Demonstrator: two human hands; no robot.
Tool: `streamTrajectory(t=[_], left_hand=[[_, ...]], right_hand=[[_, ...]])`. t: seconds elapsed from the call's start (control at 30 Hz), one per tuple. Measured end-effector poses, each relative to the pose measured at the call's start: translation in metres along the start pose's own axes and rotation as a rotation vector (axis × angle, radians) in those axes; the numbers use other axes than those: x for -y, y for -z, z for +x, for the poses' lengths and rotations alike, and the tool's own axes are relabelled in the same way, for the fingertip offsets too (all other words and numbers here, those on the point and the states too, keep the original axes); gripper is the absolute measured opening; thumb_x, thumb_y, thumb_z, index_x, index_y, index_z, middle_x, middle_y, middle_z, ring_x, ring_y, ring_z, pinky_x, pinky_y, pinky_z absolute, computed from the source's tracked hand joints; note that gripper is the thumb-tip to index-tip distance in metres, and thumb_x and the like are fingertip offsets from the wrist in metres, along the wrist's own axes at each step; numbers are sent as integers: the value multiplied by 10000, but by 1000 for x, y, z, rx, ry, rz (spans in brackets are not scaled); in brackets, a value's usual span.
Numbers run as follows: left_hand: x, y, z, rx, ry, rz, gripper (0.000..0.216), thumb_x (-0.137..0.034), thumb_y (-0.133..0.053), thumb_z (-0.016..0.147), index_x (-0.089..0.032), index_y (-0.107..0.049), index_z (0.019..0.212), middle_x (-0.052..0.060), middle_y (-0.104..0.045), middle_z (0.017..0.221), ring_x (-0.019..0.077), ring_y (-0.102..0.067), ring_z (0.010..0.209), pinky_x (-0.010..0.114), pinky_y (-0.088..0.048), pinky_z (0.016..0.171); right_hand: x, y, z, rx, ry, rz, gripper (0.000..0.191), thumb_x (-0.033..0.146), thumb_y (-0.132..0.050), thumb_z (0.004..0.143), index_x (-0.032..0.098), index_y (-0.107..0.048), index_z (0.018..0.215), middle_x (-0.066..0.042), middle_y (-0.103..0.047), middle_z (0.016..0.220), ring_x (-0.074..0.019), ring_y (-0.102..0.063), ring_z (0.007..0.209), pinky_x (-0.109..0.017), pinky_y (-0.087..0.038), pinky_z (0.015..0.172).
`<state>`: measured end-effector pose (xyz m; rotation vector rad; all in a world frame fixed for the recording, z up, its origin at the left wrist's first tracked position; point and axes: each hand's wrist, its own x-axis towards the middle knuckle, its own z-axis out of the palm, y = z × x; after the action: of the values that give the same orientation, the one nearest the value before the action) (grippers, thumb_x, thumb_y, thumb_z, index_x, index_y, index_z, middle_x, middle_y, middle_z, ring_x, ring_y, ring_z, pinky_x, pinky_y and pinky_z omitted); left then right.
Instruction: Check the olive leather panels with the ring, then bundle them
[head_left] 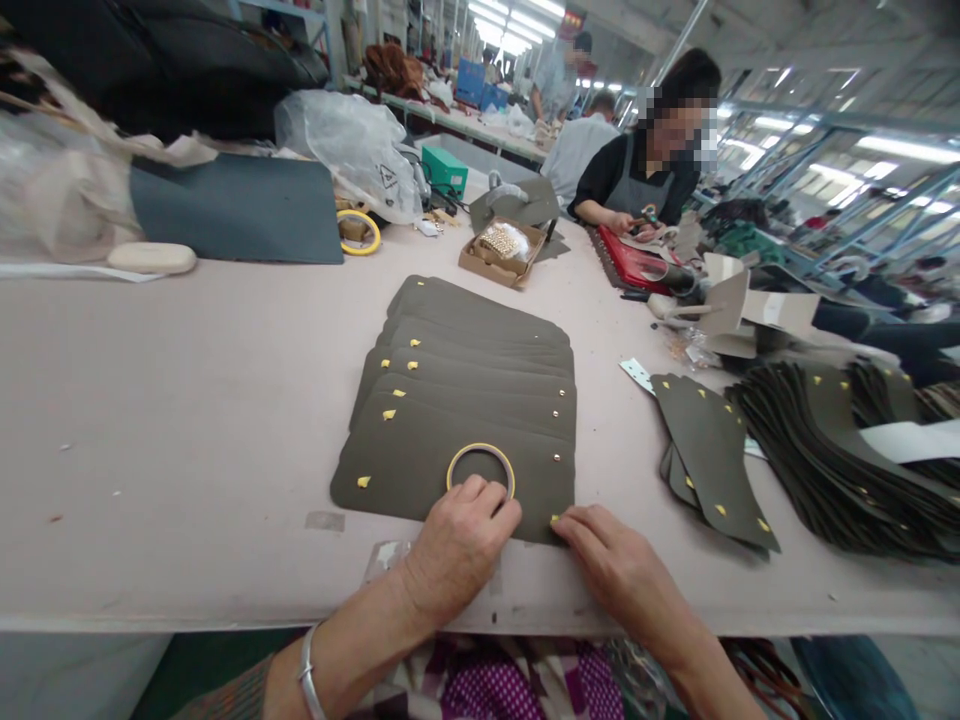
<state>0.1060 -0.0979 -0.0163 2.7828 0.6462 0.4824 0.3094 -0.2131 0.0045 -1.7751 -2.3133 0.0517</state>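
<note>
A fanned row of dark olive leather panels (465,400) lies on the table in front of me, each with small yellow tape bits and brass studs. A yellow tape roll (481,457) rests on the nearest panel (405,470). My left hand (457,545) is curled with its fingers on the roll's near rim. My right hand (607,560) presses its fingertips on a yellow tape bit (556,518) at the panel's near right corner.
More olive panels (712,455) and a big stack (847,460) lie to the right. A cardboard box of brass fittings (501,250), another tape roll (358,232), a grey sheet (232,210) and plastic bags sit farther back. A person in black works at the far right.
</note>
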Motion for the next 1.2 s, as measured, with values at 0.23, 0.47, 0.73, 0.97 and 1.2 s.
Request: streamTrajectory(t=[0.23, 0.47, 0.73, 0.97, 1.2], left_hand=[[-1, 1, 0, -52, 7, -23, 105, -142, -494, 890, -185, -590, 889, 47, -592, 885, 214, -500, 816, 339, -485, 699], [1, 1, -3, -265, -39, -268, 196, -114, -434, 927, -186, -605, 991, 28, -669, 868, 168, -612, 784, 290, -506, 698], [-8, 22, -12, -308, -50, -443, 351, -209, -494, 946, -207, -473, 1296, 18, -724, 978, 124, -685, 760, 226, -535, 697], [-12, 23, -18, -292, -75, -258, 367, -227, -415, 971, -167, -387, 1332, 37, -725, 922, 153, -674, 677, 261, -528, 623], [-17, 24, -17, -176, -39, -294, 175, -202, -371, 979, -198, -517, 1075, 12, -687, 815, 145, -662, 691, 233, -488, 625]], right_hand=[[6, 0, 28, 171, -315, 73, 204, 86, -500, 878, 158, -691, 864, -59, -697, 794, -186, -663, 728, -301, -526, 685], [13, 5, 34, 164, -599, 338, 170, 151, -566, 818, 189, -720, 757, -13, -736, 732, -161, -664, 676, -258, -465, 621], [43, 20, 24, -191, -440, 478, 173, 211, -541, 876, 203, -681, 977, -34, -718, 894, -152, -655, 767, -265, -503, 700], [58, 14, 30, -360, -78, 408, 175, 93, -496, 895, 183, -601, 1002, -61, -665, 914, -156, -626, 876, -278, -516, 778], [57, -3, 25, -408, -65, 254, 157, 62, -489, 861, 194, -574, 869, -36, -660, 768, -150, -623, 718, -271, -511, 677]])
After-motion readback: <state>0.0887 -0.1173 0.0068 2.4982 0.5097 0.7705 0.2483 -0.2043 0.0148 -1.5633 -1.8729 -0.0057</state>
